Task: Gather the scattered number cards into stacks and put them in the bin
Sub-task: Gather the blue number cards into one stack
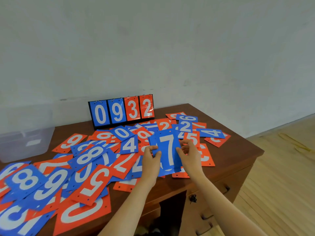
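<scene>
Blue and orange number cards (pixel 88 183) lie scattered across a dark wooden desk (pixel 238 150). Both hands hold a small stack of blue cards (pixel 167 150) with a white 7 on top, raised over the desk's middle. My left hand (pixel 150 160) pinches the stack's left edge between thumb and fingers. On the stack's right edge, my right hand (pixel 189 153) grips with curled fingers. A clear plastic bin (pixel 25 138) stands at the desk's back left corner.
A black flip scoreboard (pixel 121 110) showing 0 9 3 2 stands at the desk's back edge against the white wall. The desk has drawers with dark handles (pixel 204 217) at front right. Wooden floor (pixel 281 176) lies to the right.
</scene>
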### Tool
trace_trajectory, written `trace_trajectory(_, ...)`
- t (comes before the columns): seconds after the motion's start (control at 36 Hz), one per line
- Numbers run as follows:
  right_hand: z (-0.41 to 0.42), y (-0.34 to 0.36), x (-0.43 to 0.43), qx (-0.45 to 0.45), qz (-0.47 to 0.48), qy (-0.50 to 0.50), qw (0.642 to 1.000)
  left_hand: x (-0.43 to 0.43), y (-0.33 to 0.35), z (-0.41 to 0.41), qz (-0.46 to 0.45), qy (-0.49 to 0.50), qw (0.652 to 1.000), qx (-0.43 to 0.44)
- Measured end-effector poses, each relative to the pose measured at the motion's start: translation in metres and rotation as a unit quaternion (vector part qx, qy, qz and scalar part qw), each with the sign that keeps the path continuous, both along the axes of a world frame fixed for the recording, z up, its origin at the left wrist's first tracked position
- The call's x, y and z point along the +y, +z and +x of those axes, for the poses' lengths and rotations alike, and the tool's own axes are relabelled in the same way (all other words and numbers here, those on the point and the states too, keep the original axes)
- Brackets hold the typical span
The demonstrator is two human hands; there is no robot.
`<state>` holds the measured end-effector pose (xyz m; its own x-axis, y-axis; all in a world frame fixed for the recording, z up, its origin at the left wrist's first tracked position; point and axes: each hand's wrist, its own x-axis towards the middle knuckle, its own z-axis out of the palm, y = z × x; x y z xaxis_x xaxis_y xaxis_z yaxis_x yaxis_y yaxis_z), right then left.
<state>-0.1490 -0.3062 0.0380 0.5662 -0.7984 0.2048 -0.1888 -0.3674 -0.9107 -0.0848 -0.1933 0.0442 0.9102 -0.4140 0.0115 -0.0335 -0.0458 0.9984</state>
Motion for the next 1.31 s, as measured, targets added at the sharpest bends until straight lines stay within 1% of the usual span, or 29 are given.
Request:
trace_trajectory(0.08,0.008,-0.004,-0.003,0.023,-0.047,0.015,0.999,-0.007,-0.003,0.005,0.017,0.005,1.0,-0.017)
trace_trajectory(0.17,0.019,-0.009,-0.014,0.051,-0.08,0.028,0.995,-0.015,-0.009,0.016,0.025,0.009,1.0,-0.013)
trace_trajectory(0.25,0.036,-0.009,-0.036,0.119,-0.085,0.04,0.988,-0.023,-0.014,0.029,0.025,0.009,1.0,0.008)
trace_trajectory(0.33,0.06,-0.012,-0.07,0.186,-0.075,0.03,0.979,-0.031,-0.019,0.047,0.031,0.014,0.999,0.027)
trace_trajectory(0.42,0.083,-0.012,-0.103,0.253,-0.099,0.013,0.962,-0.042,-0.022,0.065,0.045,0.014,0.998,0.03)
trace_trajectory(0.5,0.107,-0.009,-0.129,0.331,-0.114,0.018,0.936,-0.055,-0.023,0.082,0.055,0.006,0.998,0.036)
trace_trajectory(0.61,0.14,-0.008,-0.151,0.375,-0.116,0.009,0.92,-0.07,-0.025,0.101,0.068,-0.003,0.997,0.026)
trace_trajectory(0.69,0.155,-0.008,-0.161,0.414,-0.13,0.019,0.901,-0.078,-0.026,0.113,0.079,-0.008,0.997,0.025)
trace_trajectory(0.81,0.17,-0.016,-0.175,0.438,-0.116,-0.026,0.891,-0.082,-0.027,0.122,0.084,-0.011,0.996,0.023)
trace_trajectory(1.0,0.179,-0.014,-0.176,0.464,-0.098,-0.012,0.88,-0.08,-0.032,0.123,0.084,-0.021,0.996,0.029)
trace_trajectory(1.08,0.175,-0.01,-0.171,0.462,-0.131,-0.01,0.877,-0.078,-0.03,0.119,0.089,-0.013,0.996,0.025)
trace_trajectory(1.17,0.164,-0.003,-0.167,0.467,-0.188,-0.007,0.864,-0.075,-0.026,0.114,0.09,-0.004,0.996,0.021)
trace_trajectory(1.25,0.152,0.007,-0.16,0.469,-0.244,0.019,0.848,-0.07,-0.02,0.108,0.084,-0.008,0.996,0.025)
trace_trajectory(1.31,0.141,0.013,-0.153,0.447,-0.263,0.028,0.855,-0.065,-0.015,0.103,0.082,-0.008,0.996,0.025)
